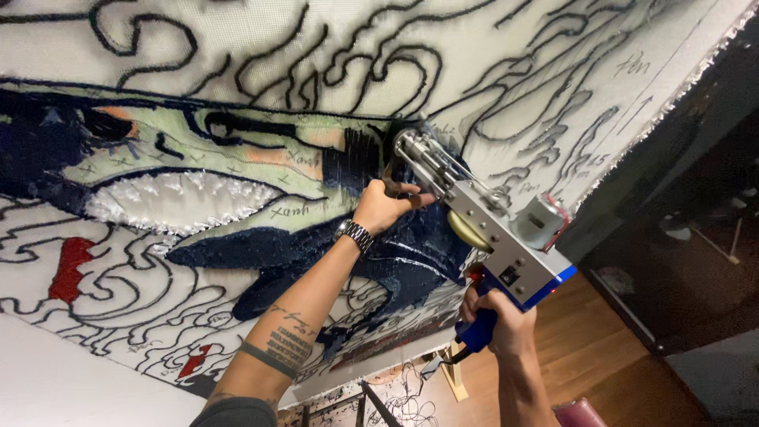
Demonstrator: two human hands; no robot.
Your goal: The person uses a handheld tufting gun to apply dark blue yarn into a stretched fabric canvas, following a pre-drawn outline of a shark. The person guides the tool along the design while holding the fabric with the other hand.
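Tufting gun (482, 225) held two-handed, long axis slanting, nose up-left into canvas (553, 87).

Rug-tufting workshop: stretched cloth (553, 71) with drawn outlines above the hands, tufting gun (490, 229) gripped, wood frame (455, 372) below.

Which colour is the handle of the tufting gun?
The handle is blue, gripped by the right hand; the head view shows it.

Blue-handled tufting gun (490, 229), black-outlined cloth (490, 71)
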